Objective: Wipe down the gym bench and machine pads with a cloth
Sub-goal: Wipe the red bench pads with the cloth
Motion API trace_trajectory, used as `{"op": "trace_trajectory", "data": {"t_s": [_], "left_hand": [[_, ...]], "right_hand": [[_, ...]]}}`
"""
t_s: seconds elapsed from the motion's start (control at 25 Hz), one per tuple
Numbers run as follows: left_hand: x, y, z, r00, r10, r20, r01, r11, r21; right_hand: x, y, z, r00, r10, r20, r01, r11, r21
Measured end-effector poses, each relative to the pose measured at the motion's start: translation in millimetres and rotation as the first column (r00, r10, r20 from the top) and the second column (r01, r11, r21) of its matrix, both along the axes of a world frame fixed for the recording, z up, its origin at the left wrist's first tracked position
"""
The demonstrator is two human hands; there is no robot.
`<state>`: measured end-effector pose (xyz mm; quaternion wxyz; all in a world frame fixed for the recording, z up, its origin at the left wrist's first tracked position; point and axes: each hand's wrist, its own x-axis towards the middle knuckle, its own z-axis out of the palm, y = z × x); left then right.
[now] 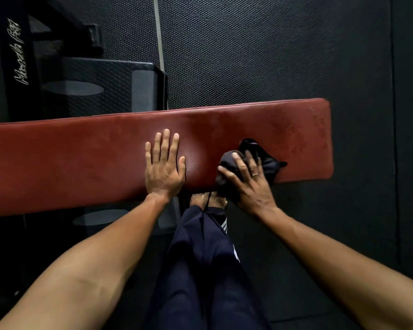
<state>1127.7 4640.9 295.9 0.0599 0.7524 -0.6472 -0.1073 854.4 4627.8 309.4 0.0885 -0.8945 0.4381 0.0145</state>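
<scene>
You are in a gym. A long red padded bench [81, 158] crosses your view from 9 to 3 o'clock. Dimpled black rubber flooring [272, 55] covers the ground from 12 to 3 o'clock. At 10 o'clock stands a black machine frame [7, 55] with white script lettering, beside a textured black platform [110, 75].

Dark trousers [200, 270] and bare feet [200, 201] over textured black flooring [248, 55].

White cursive brand lettering [19, 52], running lengthwise up the black machine frame [3, 96] at upper left, too blurred to read with certainty
</scene>
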Motion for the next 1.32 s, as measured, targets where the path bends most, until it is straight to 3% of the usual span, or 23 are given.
{"op": "trace_trajectory", "data": {"t_s": [0.12, 0.28, 0.44, 0.6, 0.72, 0.92, 1.12, 1.2, 1.32], "left_hand": [[0.4, 1.7, -0.7, 1.0, -0.009, 0.008, 0.009, 1.0, -0.022], [1.3, -1.1, 0.9, 1.0, -0.011, 0.011, 0.011, 1.0, -0.008], [-0.4, -0.3, 1.1, 0.998, -0.008, 0.057, 0.009, 1.0, -0.02], [-5.3, -17.7, 9.4, 0.998, 0.047, 0.033, -0.045, 0.997, -0.055], [-7.2, -35.8, 14.3, 0.996, 0.083, 0.014, -0.082, 0.994, -0.073], [-11.5, -45.9, 16.5, 0.997, 0.071, -0.031, -0.074, 0.992, -0.104], [-20.5, -64.5, 17.2, 0.993, 0.069, -0.093, -0.081, 0.989, -0.122], [-22.6, -76.5, 16.6, 0.995, 0.022, -0.1, -0.035, 0.99, -0.137], [-30.1, -99.0, 16.5, 0.989, -0.057, -0.139, 0.04, 0.992, -0.119]], "right_hand": [[60.8, 12.2, -1.8, 0.998, 0.009, 0.058, -0.014, 0.997, 0.081], [15.6, -13.1, 5.6, 0.99, 0.119, 0.073, -0.124, 0.99, 0.062], [-25.6, -47.7, 13.3, 0.993, -0.078, 0.087, 0.071, 0.994, 0.084], [46.1, -109.6, 11.3, 0.961, -0.248, 0.118, 0.232, 0.963, 0.134], [92.3, -109.9, 9.9, 0.97, -0.195, 0.146, 0.174, 0.974, 0.144], [15.0, -76.0, 16.1, 0.983, 0.134, 0.128, -0.151, 0.979, 0.137], [49.7, -132.6, 10.6, 0.973, -0.194, 0.122, 0.172, 0.97, 0.17], [82.2, -149.0, 11.6, 0.972, -0.202, 0.119, 0.173, 0.96, 0.218], [67.5, -148.6, 15.1, 0.992, -0.051, 0.117, 0.021, 0.969, 0.245]]}}
